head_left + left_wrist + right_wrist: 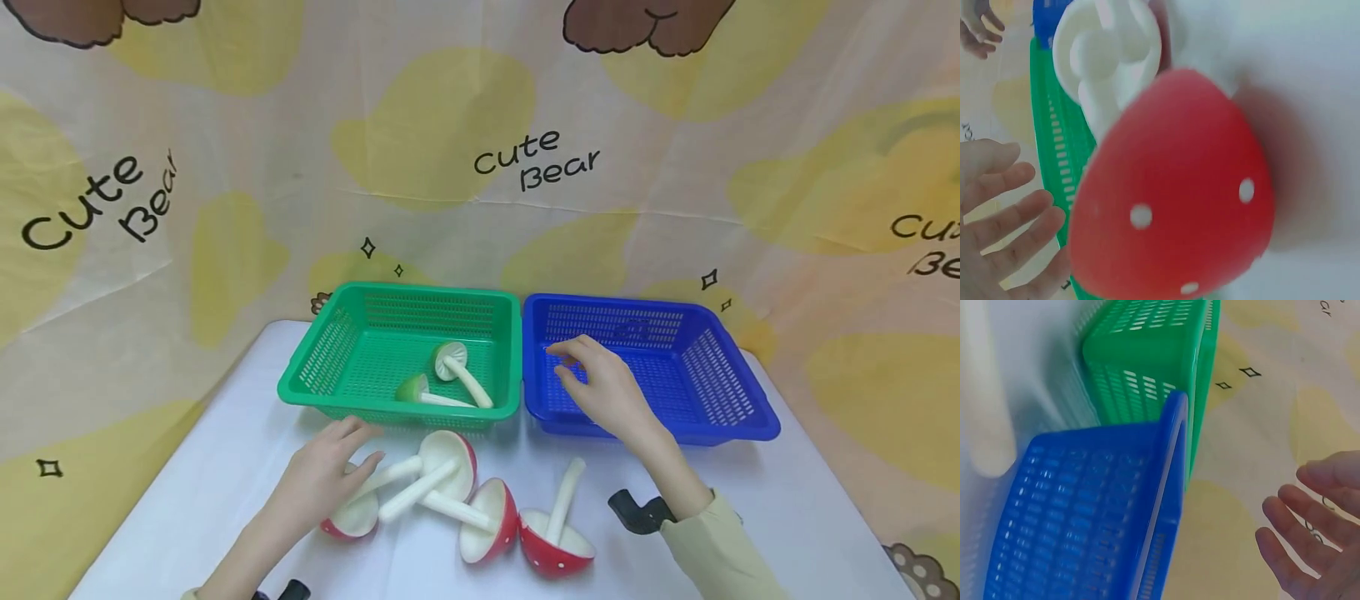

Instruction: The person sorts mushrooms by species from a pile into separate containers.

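Note:
My left hand (318, 471) hovers over the leftmost red-capped toy mushroom (352, 521), its fingers loosely bent with nothing between them. In the left wrist view that hand (1010, 219) shows spread fingers beside a big red cap (1179, 187) with white dots. My right hand (603, 387) is above the left part of the blue basket (720, 425), fingers relaxed and holding nothing. Seen from the right wrist, the same hand (1316, 531) has its thumb and fingers apart. Several red-capped mushrooms lie close together before the baskets, among them one with its stem (566, 500) pointing up.
A green basket (315, 392) stands left of the blue one, their rims side by side. Inside it lie two green-capped mushrooms (451, 362). The white table (225, 467) ends at a patterned cloth backdrop (420, 125). Black straps (641, 512) hang near the wrists.

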